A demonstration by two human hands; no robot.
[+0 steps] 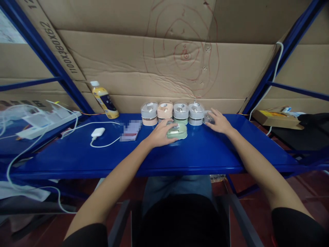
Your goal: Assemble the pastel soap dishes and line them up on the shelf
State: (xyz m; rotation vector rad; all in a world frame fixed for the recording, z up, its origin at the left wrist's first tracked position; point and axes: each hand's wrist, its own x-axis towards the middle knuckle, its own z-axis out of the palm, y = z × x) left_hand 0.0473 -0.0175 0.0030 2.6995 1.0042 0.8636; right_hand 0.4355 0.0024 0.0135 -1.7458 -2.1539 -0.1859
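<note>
Well, left hand (160,134): palm down, fingers curved over the left end of the green lidded case (179,131); how firm the hold was, impossible to tell from this view.

Right hand (218,123): open, fingers spread, fingertips on a small clear object (208,117), with dark contents too small to make out.

Green case position: on the blue steel shelf (210,152), just in front of the row, under the left hand and partly hidden by it.

Green case axis: long axis running sideways along the shelf, roughly parallel to the front edge, and lying flat rather than upright.

Row: four stacked two-tone cases (180,110) side by side against the cardboard backing (154,72), in gray, peach and green; clear object at the right end, touching or just beside the last stack.

Nearby, left of the hands: pixelated phone-shaped slab (131,130), then white charger (98,132) with a looped white cable (104,145).

Behind those: yellow-labelled plastic bottle (105,102), tilted and leaning on the cardboard backing.
</note>
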